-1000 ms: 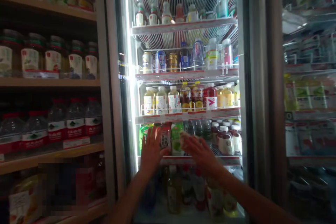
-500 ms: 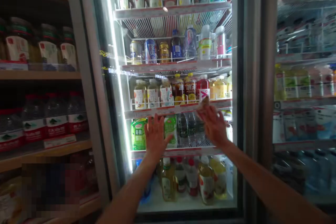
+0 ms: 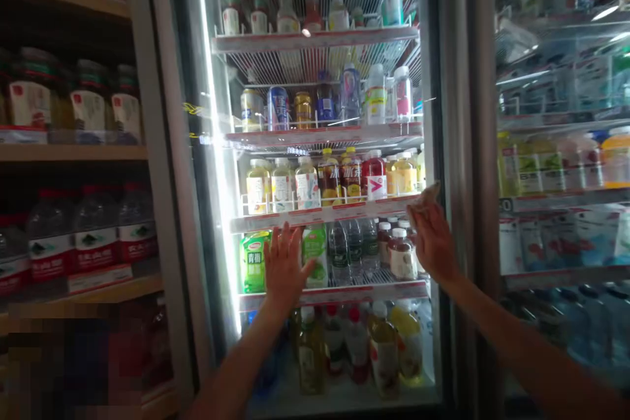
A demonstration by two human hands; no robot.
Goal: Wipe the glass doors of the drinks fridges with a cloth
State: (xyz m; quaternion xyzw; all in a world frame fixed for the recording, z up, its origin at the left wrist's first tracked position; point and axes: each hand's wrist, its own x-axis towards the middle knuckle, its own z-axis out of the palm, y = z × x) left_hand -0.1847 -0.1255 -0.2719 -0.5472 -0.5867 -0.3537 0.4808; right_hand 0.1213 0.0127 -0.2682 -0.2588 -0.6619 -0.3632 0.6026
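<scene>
A glass cooler door [image 3: 325, 138] stands in front of me, with lit shelves of drinks behind it. My left hand [image 3: 284, 266] is spread with its fingers up, flat at or close to the glass, over the green drink packs [image 3: 254, 262]. At the right side of the pane, my right hand [image 3: 437, 243] has its fingers closed on a pale crumpled cloth [image 3: 427, 200]. The cloth is near the door's metal frame [image 3: 455, 164], level with the shelf edge of the red bottle [image 3: 374, 174]. Its exact contact with the glass cannot be made out.
Wooden shelves [image 3: 73, 152] with jars [image 3: 32, 95] and red-capped water bottles [image 3: 93, 230] stand on the left. Another cooler [image 3: 561, 203] with drinks is on the right, past the metal uprights. A blurred patch covers the lower left.
My right hand has moved right with the cloth, from the middle of the pane to its right edge. My left hand stays in about the same place. The view has shifted slightly.
</scene>
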